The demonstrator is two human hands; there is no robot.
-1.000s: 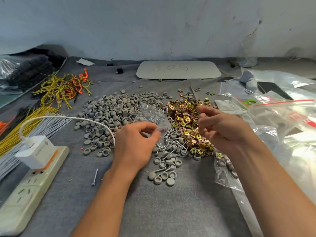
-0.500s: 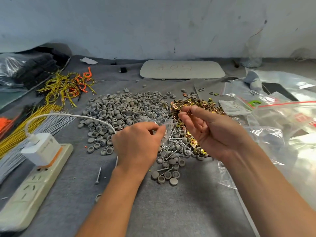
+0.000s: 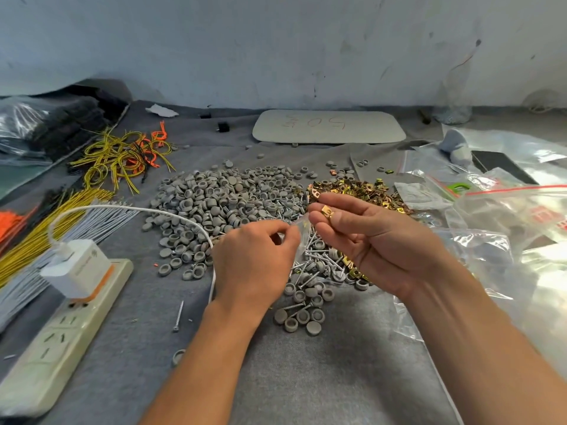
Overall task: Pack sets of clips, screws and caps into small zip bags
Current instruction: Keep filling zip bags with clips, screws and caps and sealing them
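Observation:
My left hand (image 3: 254, 265) pinches the top of a small clear zip bag (image 3: 302, 237) above the screws. Just right of it, my right hand (image 3: 368, 240) is palm up and holds a gold metal clip (image 3: 327, 212) at its fingertips, next to the bag's mouth. A wide heap of grey round caps (image 3: 221, 204) lies behind my left hand. Silver screws (image 3: 313, 265) are scattered under and between the hands. The pile of gold clips (image 3: 362, 191) sits behind my right hand.
A power strip (image 3: 55, 338) with a white charger (image 3: 76, 268) and its cable lies at the left. Yellow and orange wire bundles (image 3: 122, 157) lie behind it. Clear plastic bags (image 3: 506, 216) cover the right side. A pale board (image 3: 328, 125) lies by the wall.
My right hand has moved left from the clip pile toward the bag, now showing a gold clip at its fingertips. My left hand stayed on the bag.

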